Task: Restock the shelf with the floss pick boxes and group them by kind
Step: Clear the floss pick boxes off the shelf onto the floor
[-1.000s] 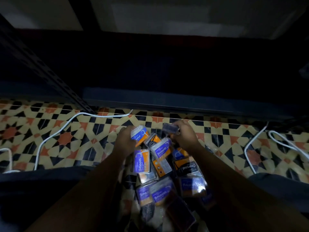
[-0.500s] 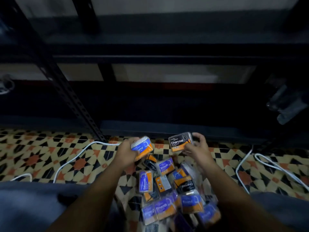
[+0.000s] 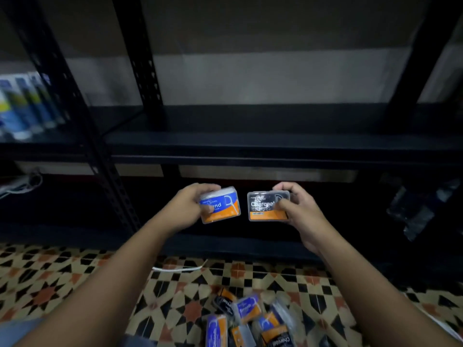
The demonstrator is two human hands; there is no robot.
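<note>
Head view, dim light, some blur. Landmark: the dark shelf board [image 3: 275, 144] of the black metal rack, running across mid-frame.

Far left, level with that board: a row of upright blue and green packages [image 3: 22, 108], blurred, labels unreadable. Just right of them, a perforated black rack post [image 3: 100, 156] slants down past the board's left end.

Below the board and in front of it, left hand [image 3: 190, 209] grips a blue-and-orange floss pick box [image 3: 220, 205]; fingers curled over its top edge, thumb pressed on the label face. Print partly covered, ends in "nd".

Just beside it, not touching: a black-and-orange floss pick box [image 3: 268, 206] marked "Charcoal", held by the right hand [image 3: 298, 211], fingers over the top edge, thumb on the face. Both boxes are held label toward the camera, off the floor, below the board's front edge.

Far below the board, on the patterned tile floor [image 3: 62, 284]: a white cable [image 3: 180, 269], and nearer the camera a loose pile of floss pick boxes [image 3: 248, 319], blue "Smooth" and black "Charcoal" kinds mixed, lying between the forearms.

Right of the hands, under the board: an indistinct grey object [image 3: 413, 214], too dark to identify.
</note>
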